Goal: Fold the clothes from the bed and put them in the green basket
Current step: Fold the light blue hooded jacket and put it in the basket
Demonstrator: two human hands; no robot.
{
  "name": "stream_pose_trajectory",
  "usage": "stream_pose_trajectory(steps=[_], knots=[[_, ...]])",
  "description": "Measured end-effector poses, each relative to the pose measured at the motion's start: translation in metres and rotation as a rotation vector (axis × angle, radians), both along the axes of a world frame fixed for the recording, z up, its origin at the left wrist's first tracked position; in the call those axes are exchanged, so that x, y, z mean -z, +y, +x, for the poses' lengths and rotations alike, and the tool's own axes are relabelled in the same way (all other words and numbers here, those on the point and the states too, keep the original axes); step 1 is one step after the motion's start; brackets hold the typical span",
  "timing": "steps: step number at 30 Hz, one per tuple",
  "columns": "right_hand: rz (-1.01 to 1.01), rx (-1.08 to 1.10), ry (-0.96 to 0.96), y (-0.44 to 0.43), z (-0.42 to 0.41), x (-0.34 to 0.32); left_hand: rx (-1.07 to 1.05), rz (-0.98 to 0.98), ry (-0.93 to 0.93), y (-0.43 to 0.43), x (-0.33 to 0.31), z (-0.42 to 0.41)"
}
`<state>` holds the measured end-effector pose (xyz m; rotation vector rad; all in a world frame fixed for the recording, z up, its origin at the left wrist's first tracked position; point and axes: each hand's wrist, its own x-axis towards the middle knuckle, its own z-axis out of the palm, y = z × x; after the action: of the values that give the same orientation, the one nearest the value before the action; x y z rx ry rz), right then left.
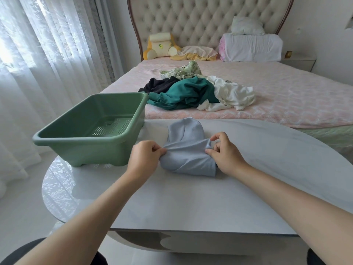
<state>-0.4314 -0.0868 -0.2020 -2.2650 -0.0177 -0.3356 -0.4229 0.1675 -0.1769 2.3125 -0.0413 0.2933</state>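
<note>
On the grey tabletop (191, 199), green basket (84, 148) at ten o'clock, your left hand (144, 156) and right hand (226, 153) clamp fingers (216, 137) on the half-folded blue garment (188, 159); an uneven tug could spill its folds

Domestic bedroom: a pink-covered double bed (286, 88) with tufted headboard (200, 18), pillows (252, 47) stacked at its head, loose clothes (191, 90) heaped on it, a nightstand (299, 61) beside it, sheer lace curtains (47, 44) over the window.
</note>
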Motion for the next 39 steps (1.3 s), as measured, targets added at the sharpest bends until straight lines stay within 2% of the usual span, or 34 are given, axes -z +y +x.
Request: stream_pose_trajectory(steps=[3,7,11,13,15,18,20,22,25,26,27,29,31,35,39], knots=[[-0.021,0.007,-0.029,0.005,0.003,0.001,-0.045,0.064,-0.037,0.000,-0.002,0.011],[-0.037,0.011,-0.014,0.008,0.006,0.004,-0.072,-0.053,0.137,-0.016,0.009,0.011],[-0.056,-0.009,-0.014,0.008,0.005,0.001,-0.094,-0.108,-0.040,-0.029,0.006,0.002],[-0.056,-0.002,-0.017,0.007,0.004,-0.004,-0.085,0.026,-0.115,-0.027,-0.001,0.008],[-0.055,0.004,-0.022,0.006,0.003,-0.007,-0.054,0.310,-0.122,-0.024,-0.003,0.018],[-0.111,-0.009,-0.009,0.010,0.001,-0.007,-0.035,0.607,0.076,-0.017,-0.002,0.028],[-0.141,-0.046,0.013,0.014,-0.001,-0.004,-0.033,0.684,0.169,-0.014,0.003,0.031],[-0.278,-0.063,-0.036,0.014,-0.002,0.000,-0.007,0.645,0.101,-0.010,0.007,0.029],[-0.609,-0.123,-0.280,0.013,-0.002,-0.001,0.175,0.589,-0.207,-0.004,0.004,0.028],[-0.663,-0.198,-0.228,0.015,-0.004,-0.005,0.298,0.531,-0.263,-0.001,0.004,0.028],[-0.706,-0.278,-0.121,0.016,-0.007,-0.007,0.423,0.491,-0.228,0.001,0.003,0.025],[-0.782,-0.370,0.124,0.020,-0.012,-0.006,0.582,0.528,0.016,0.004,0.008,0.021],[-0.762,-0.364,0.195,0.023,-0.012,-0.003,0.618,0.576,0.146,0.006,0.019,0.021],[-0.658,-0.300,0.169,0.026,-0.005,-0.006,0.608,0.432,0.045,0.006,0.020,0.033],[-0.532,-0.227,0.141,0.021,0.004,-0.027,0.504,0.259,0.101,0.005,0.004,0.037]])
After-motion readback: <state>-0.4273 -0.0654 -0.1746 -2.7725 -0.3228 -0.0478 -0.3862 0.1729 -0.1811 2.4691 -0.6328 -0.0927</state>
